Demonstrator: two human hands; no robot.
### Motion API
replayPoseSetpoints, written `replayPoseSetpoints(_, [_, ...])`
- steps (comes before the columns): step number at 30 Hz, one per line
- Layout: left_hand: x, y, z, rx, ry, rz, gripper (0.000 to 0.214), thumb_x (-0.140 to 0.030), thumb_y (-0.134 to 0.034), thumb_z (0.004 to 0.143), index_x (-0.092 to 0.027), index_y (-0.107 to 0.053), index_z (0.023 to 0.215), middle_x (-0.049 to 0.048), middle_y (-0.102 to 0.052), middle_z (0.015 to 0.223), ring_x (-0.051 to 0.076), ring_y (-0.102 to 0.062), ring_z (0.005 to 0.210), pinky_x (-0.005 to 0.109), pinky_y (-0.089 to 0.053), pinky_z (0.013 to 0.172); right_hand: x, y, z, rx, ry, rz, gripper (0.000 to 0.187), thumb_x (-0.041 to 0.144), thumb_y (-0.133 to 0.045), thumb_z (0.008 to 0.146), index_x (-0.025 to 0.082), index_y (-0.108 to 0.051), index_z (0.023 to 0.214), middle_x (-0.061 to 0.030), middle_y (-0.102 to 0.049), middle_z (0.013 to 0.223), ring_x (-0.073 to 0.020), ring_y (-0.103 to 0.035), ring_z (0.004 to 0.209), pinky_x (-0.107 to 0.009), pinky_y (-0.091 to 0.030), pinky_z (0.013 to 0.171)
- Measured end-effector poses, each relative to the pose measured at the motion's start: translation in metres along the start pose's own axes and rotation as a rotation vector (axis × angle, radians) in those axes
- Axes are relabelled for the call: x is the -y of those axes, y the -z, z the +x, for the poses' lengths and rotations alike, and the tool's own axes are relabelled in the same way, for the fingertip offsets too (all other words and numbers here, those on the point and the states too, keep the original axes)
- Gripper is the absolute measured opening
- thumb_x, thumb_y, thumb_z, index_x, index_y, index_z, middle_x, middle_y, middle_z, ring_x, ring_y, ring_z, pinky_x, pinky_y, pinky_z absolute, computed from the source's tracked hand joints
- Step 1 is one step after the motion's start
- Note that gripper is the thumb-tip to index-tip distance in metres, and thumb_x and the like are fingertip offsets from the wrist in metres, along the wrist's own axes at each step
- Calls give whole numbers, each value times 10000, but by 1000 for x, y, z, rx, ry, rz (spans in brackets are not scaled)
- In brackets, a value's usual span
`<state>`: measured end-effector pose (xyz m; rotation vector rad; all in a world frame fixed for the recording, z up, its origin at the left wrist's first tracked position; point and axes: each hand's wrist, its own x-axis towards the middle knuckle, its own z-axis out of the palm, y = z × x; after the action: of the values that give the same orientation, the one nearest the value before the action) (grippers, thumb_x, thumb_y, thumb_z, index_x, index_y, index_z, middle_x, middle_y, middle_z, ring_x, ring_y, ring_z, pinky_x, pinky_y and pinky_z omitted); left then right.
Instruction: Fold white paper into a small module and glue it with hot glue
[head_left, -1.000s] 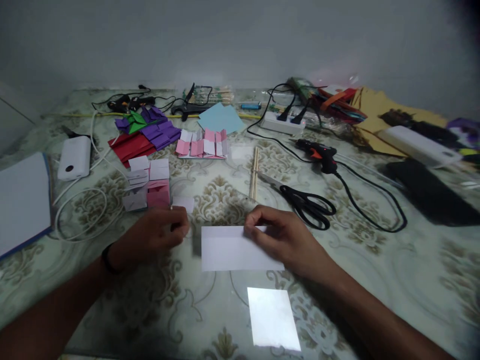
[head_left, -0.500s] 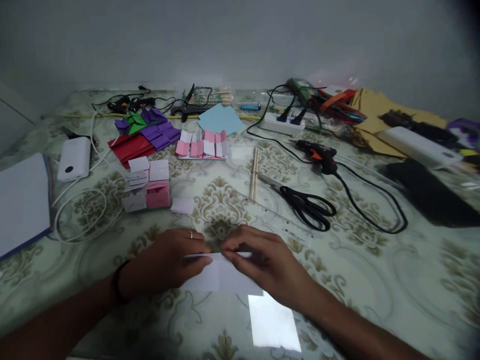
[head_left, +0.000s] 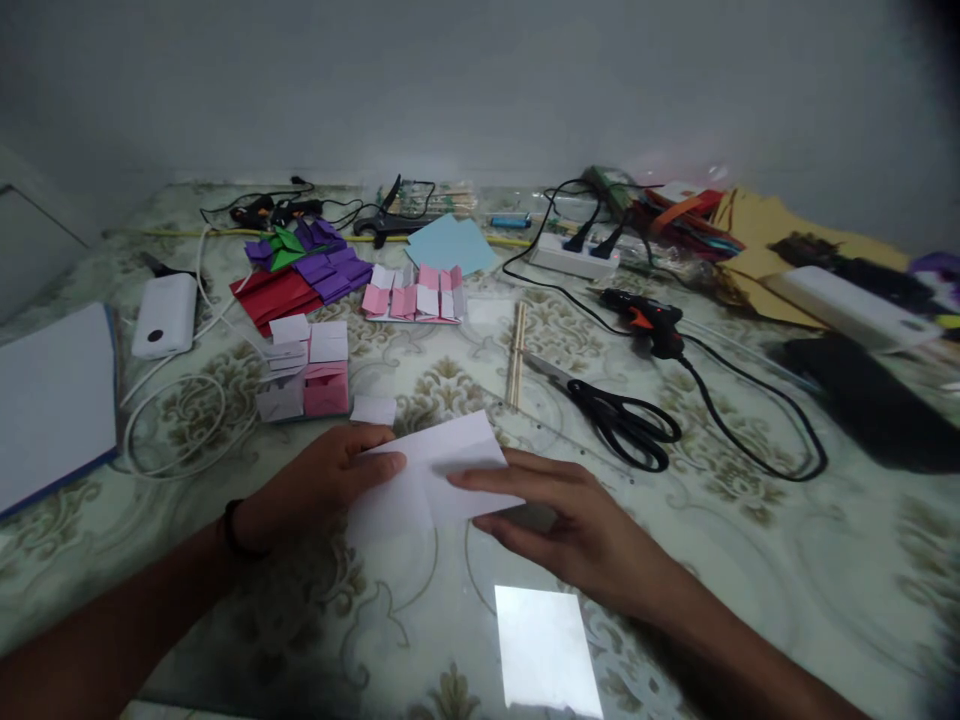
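A white sheet of paper (head_left: 450, 450) with a crease across it is held tilted above the patterned table. My left hand (head_left: 349, 475) pinches its left end, thumb on top and the fingers hidden beneath. At the right end my right hand (head_left: 559, 505) has the paper between its fingers, the index finger lying over the surface and the thumb at the lower edge. Just beyond my left hand lies a small white paper piece (head_left: 373, 410). Folded pink and white paper pieces (head_left: 326, 388) sit behind it, with another pink and white set (head_left: 415, 295) farther back.
Black-handled scissors (head_left: 619, 410), wooden sticks (head_left: 517, 355) and a clear ruler lie right of centre. A glue gun (head_left: 646, 318) and its cord are behind them, near a power strip (head_left: 576, 257). A power bank (head_left: 165, 315) and white cable (head_left: 214, 420) are left.
The paper has been lifted and turned, showing more of its face. My right hand has moved from the top edge to the right end, and its fingers have straightened.
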<state>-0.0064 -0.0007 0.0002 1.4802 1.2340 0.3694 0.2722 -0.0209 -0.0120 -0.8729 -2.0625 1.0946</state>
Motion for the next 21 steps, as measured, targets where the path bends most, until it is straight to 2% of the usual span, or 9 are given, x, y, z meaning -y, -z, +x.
replayPoseSetpoints(4, [-3, 1, 0, 75, -70, 107, 353, -480, -590, 948, -148, -664, 855, -17, -591, 779, 135, -519, 701, 231, -365, 587, -1, -4, 1, 62, 60, 118, 248, 167, -745, 943, 236, -794, 1177, -53, -798, 1078, -148, -737, 899, -209, -568, 766])
replayPoseSetpoints(9, [-6, -4, -2, 189, -135, 222, 305, -400, -628, 909, -160, -578, 729, -62, -445, 635, 99, -392, 593, 243, -275, 542, -2, -7, 2, 149, 67, 221, 203, 184, -826, 879, 199, -830, 1081, -60, -814, 1027, -143, -743, 886, -183, -563, 740])
replayPoseSetpoints(12, [-8, -10, -5, 190, -142, 253, 320, -383, -623, 921, -164, -533, 705, -69, -420, 619, 92, -361, 580, 246, -253, 527, -1, -8, 4, 175, 93, 246, 236, 184, -851, 854, 194, -829, 1088, -65, -809, 1049, -139, -740, 910, -187, -565, 792])
replayPoseSetpoints(17, [-10, -19, -9, 164, -165, 282, 331, -336, -612, 925, -172, -481, 669, -67, -396, 598, 91, -342, 572, 257, -236, 529, 2, -8, 7, 204, 74, 222, 226, 254, -835, 877, 240, -826, 1102, -68, -790, 1105, -173, -733, 968, -256, -580, 832])
replayPoseSetpoints(19, [-10, -22, -9, 128, -163, 299, 337, -322, -611, 922, -175, -465, 656, -66, -372, 587, 93, -330, 571, 261, -232, 533, 4, -7, 8, 199, 48, 231, 148, 306, -829, 884, 238, -840, 1015, -60, -794, 1030, -180, -731, 933, -268, -579, 802])
replayPoseSetpoints(21, [-10, -26, -9, 73, -175, 316, 365, -338, -636, 902, -179, -435, 642, -67, -365, 577, 96, -329, 567, 265, -229, 534, 6, -6, 9, 173, 7, 241, 166, 391, -821, 882, 227, -838, 893, -42, -785, 891, -171, -717, 822, -263, -565, 723])
